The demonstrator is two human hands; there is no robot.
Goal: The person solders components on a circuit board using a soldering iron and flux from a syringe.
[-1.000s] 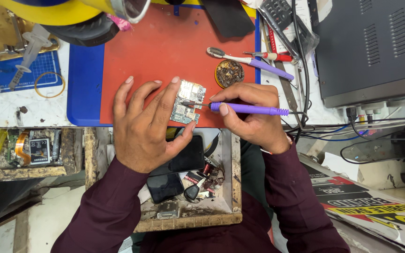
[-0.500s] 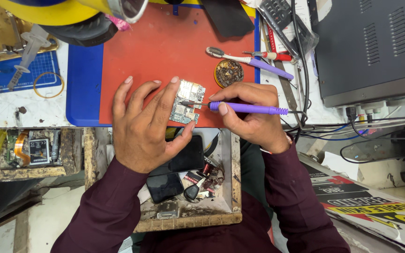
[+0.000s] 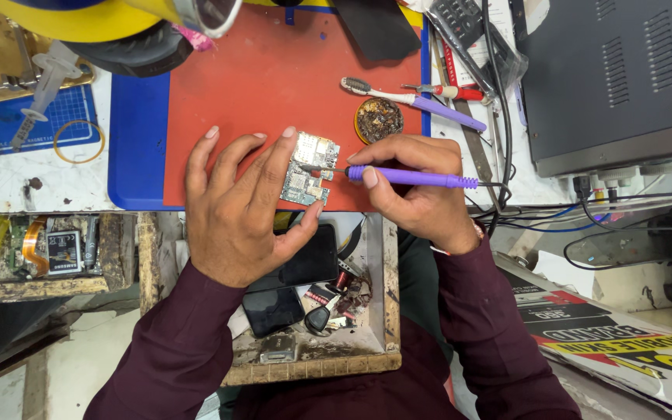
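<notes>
two hands | left pins circuit board | right grips purple iron, lying crosswise, tip pointing left

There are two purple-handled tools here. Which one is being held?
The purple-handled soldering iron in the right hand, its tip on the small circuit board. The other, a purple-handled brush, lies untouched on the red mat.

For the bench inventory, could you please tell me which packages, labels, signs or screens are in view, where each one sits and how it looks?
Printed banner: lower right, beside the right sleeve; flat sheet, white with black, red and yellow bands.
Labelled battery: left compartment; small rectangle, white label, dark edges.
Dark phone screen: open drawer under the left hand; black, unlit.
Blue cutting mat: upper left; printed white grid.
</notes>
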